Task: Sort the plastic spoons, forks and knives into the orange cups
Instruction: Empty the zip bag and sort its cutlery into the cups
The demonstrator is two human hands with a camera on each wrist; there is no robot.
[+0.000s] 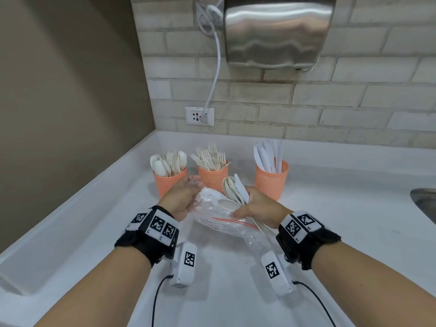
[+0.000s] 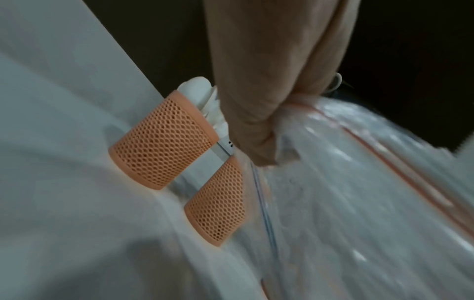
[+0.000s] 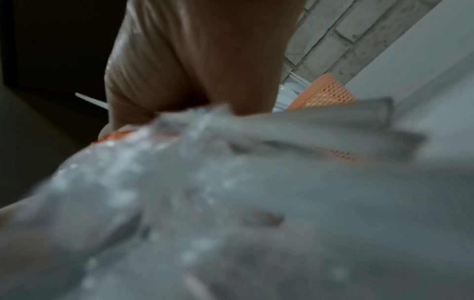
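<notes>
A crumpled clear plastic zip bag is being gripped by the left hand; a bundle of white plastic cutlery is being clutched by the right hand, three orange mesh cups being partly screened behind.

White counter, pale brick wall, steel hand dryer, wall socket, sink edge

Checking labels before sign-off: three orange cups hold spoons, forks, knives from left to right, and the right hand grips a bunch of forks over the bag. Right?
Not quite. The right hand grips a bundle of spoons and a knife, not forks, as the head view shows. The cup order and the plastic bag are as you say.
</notes>
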